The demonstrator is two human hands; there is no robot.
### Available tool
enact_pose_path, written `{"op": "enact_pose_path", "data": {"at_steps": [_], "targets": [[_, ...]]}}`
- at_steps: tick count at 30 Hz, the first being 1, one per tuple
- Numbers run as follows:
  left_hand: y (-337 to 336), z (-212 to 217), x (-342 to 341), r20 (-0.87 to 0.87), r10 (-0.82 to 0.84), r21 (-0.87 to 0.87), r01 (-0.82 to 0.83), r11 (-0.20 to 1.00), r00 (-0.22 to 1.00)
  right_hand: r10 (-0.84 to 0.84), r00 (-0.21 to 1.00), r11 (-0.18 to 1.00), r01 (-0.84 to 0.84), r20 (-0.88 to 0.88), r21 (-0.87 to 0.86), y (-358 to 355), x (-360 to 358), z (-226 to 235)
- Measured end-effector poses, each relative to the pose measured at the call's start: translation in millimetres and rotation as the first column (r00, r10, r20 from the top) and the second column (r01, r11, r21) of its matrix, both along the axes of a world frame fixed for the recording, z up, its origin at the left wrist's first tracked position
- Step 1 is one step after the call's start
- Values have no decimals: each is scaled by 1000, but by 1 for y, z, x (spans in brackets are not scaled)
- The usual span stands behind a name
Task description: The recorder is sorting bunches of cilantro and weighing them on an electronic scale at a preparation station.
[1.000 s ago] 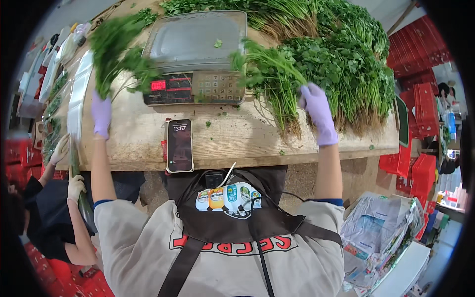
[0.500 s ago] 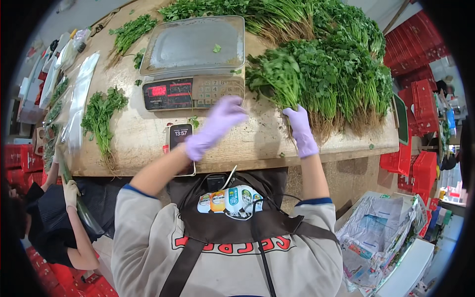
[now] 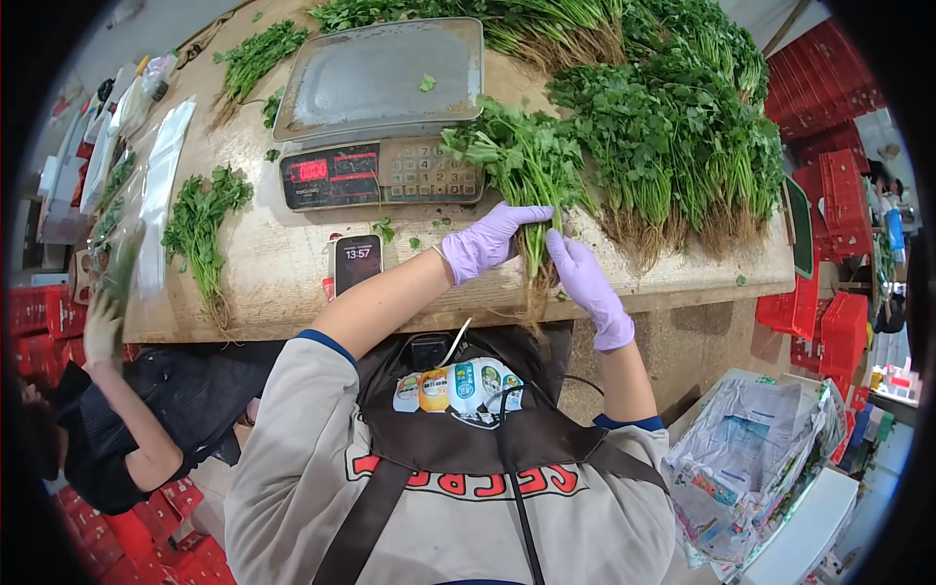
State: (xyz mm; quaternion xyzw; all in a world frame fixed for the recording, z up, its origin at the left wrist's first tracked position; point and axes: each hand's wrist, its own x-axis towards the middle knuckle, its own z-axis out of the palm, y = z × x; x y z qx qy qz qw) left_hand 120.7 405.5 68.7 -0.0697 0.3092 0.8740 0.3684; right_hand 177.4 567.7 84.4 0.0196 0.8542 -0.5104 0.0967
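Note:
In front of the scale I hold a bunch of coriander (image 3: 531,161), leaves pointing away from me and brown roots hanging toward the table's near edge. My left hand (image 3: 490,239), in a lilac glove, is closed around the stalks with its thumb across them. From the right, my right hand (image 3: 588,283), gloved alike, has its fingers pressed against the lower stalks; part of that grip is hidden. A large heap of coriander (image 3: 673,136) with rooty ends toward me lies just to the right. The scale (image 3: 382,175) has a bare metal pan (image 3: 380,83) apart from a leaf scrap (image 3: 427,83).
A phone (image 3: 357,263) lies by the near edge. Small coriander bunches (image 3: 205,234) and clear plastic bags (image 3: 161,205) are at left. A co-worker's gloved hand (image 3: 101,331) moves there, blurred. Red crates (image 3: 838,205) and a lined box (image 3: 751,458) stand at right.
My left hand has moved right from near the scale onto the stalks. The bunch has come left and nearer, away from the heap. My right hand has shifted down toward me.

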Motion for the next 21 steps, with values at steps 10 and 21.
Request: {"op": "enact_pose_path", "data": {"at_steps": [10, 21], "targets": [[-83, 151, -59, -536, -228, -679, -255, 688, 813, 305, 804, 746, 131, -510, 653, 48, -68, -85], [-273, 121, -162, 3, -769, -946, -246, -209, 639, 271, 849, 769, 92, -453, 633, 30, -44, -69]]}}
